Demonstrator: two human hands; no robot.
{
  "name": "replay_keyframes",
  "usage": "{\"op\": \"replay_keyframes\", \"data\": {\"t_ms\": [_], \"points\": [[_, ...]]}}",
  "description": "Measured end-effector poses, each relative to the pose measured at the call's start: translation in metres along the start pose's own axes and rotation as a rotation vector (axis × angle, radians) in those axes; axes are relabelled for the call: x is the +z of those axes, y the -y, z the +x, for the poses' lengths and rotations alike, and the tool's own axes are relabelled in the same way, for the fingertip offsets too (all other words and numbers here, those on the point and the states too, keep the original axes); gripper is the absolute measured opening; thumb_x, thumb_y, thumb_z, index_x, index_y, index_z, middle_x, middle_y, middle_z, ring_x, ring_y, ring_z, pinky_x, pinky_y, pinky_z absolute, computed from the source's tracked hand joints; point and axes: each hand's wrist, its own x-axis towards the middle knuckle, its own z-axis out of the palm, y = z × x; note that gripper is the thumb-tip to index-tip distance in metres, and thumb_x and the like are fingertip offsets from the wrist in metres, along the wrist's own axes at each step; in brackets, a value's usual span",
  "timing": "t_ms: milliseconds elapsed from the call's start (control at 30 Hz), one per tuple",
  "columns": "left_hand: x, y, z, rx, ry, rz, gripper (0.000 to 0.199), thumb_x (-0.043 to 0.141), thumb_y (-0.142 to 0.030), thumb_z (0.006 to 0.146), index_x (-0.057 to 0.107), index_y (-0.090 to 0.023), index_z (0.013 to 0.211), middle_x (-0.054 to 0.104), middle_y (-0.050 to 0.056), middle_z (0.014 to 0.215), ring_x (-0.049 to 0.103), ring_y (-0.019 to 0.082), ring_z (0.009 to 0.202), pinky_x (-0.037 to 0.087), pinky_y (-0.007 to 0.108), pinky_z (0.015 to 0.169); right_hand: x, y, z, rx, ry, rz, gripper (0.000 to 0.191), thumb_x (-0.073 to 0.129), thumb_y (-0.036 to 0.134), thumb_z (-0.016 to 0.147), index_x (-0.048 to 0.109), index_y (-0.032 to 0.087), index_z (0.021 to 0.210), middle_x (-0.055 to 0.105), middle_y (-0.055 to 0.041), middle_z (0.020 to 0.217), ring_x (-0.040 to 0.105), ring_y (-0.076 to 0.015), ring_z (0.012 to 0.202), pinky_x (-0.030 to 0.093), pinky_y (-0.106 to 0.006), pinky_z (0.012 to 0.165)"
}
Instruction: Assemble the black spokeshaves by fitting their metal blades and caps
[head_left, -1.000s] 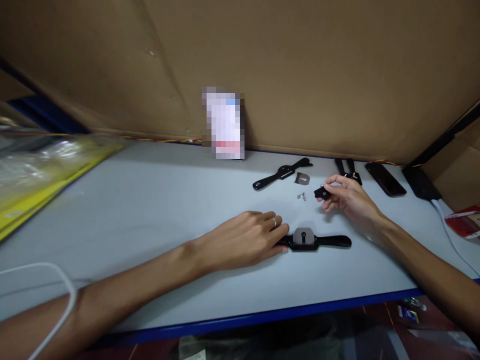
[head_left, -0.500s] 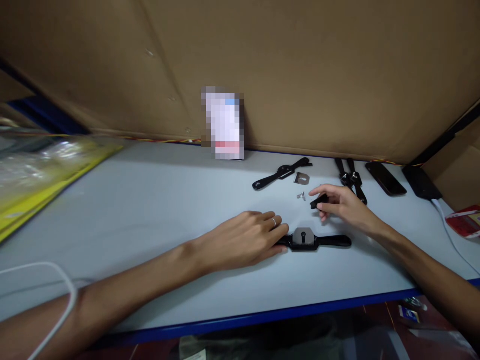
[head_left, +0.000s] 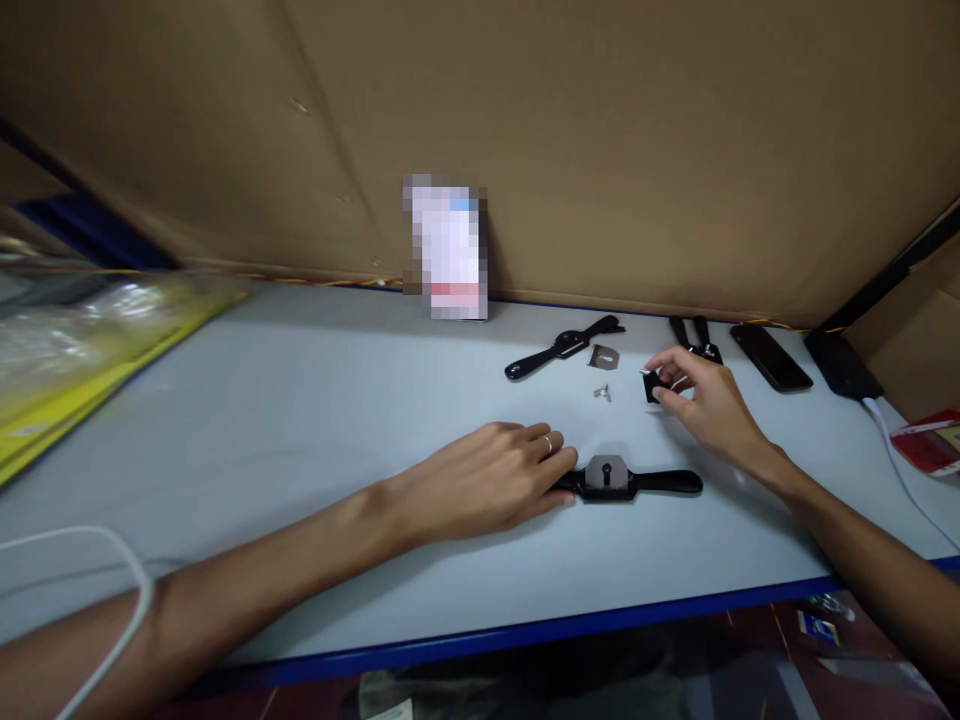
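My left hand [head_left: 499, 475] is closed around the left handle of a black spokeshave [head_left: 671, 483], which lies near the front of the table. A grey steel blade [head_left: 616, 472] sits on its middle, with a dark screw showing through the slot. Just above the table, behind the right handle, my right hand [head_left: 709, 400] pinches a small black cap plate [head_left: 651, 388] between thumb and fingers. Small silver screws [head_left: 602, 392] lie left of that hand. Behind them rest a loose slotted blade [head_left: 606, 357] and a second black spokeshave body [head_left: 532, 364].
Two more spokeshaves [head_left: 701, 332] are partly hidden behind my right hand. To their right lie a black phone [head_left: 772, 358] and a dark flat device [head_left: 844, 365] with a white cable. A blurred upright panel [head_left: 450, 250] leans on the cardboard wall. Yellow plastic packaging [head_left: 97, 375] covers the left side.
My right hand has moved back and to the right with the cap plate, which has turned so a broader face shows. My left hand and the spokeshave have stayed put.
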Motion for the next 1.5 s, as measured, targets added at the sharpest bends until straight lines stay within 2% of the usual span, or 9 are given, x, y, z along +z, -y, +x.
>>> {"op": "replay_keyframes", "data": {"t_ms": [200, 700, 967, 1167, 1500], "points": [[0.0002, -0.0005, -0.0008, -0.003, -0.025, -0.026, 0.036, 0.035, -0.04, 0.107, 0.056, -0.017, 0.09, 0.063, 0.004, 0.08, 0.058, 0.017, 0.068, 0.039, 0.033, 0.058, 0.0023, -0.0027, -0.0008, -0.013, -0.011, -0.031, 0.024, 0.055, 0.014, 0.077, 0.061, 0.022, 0.098, 0.061, -0.001, 0.08, 0.06, -0.0185, 0.076, 0.047, -0.034, 0.071], [0.0017, 0.0003, -0.0006, -0.002, 0.009, -0.003, 0.028, 0.043, -0.04, 0.104, 0.054, -0.017, 0.092, 0.063, 0.003, 0.083, 0.059, 0.018, 0.071, 0.04, 0.032, 0.059, 0.0029, -0.0027, -0.0008, -0.017, 0.001, -0.054, 0.023, 0.053, 0.016, 0.077, 0.06, 0.022, 0.098, 0.062, -0.0023, 0.08, 0.058, -0.0194, 0.074, 0.044, -0.033, 0.066], [0.0009, -0.0001, -0.0006, 0.005, -0.044, -0.038, 0.036, 0.034, -0.039, 0.107, 0.056, -0.017, 0.089, 0.063, 0.004, 0.08, 0.057, 0.017, 0.067, 0.04, 0.033, 0.057, 0.0029, -0.0023, -0.002, -0.007, 0.004, -0.055, 0.024, 0.052, 0.013, 0.076, 0.059, 0.023, 0.097, 0.062, -0.0022, 0.081, 0.059, -0.0193, 0.075, 0.046, -0.034, 0.066], [-0.0001, 0.0, 0.0002, 0.002, -0.003, -0.01, 0.03, 0.041, -0.04, 0.105, 0.054, -0.018, 0.09, 0.063, 0.003, 0.082, 0.059, 0.018, 0.069, 0.039, 0.033, 0.058, 0.0028, -0.0024, -0.0017, -0.018, 0.013, -0.049, 0.024, 0.053, 0.011, 0.077, 0.058, 0.023, 0.097, 0.064, -0.0022, 0.083, 0.06, -0.0195, 0.077, 0.048, -0.035, 0.068], [-0.0008, -0.0011, 0.0002, 0.001, 0.006, 0.006, 0.028, 0.043, -0.039, 0.105, 0.054, -0.018, 0.09, 0.063, 0.003, 0.083, 0.06, 0.018, 0.07, 0.041, 0.033, 0.059, 0.0029, -0.0039, -0.0014, -0.028, 0.019, -0.036, 0.023, 0.052, 0.012, 0.078, 0.058, 0.022, 0.098, 0.064, -0.0026, 0.084, 0.061, -0.0197, 0.077, 0.049, -0.037, 0.071]]}}
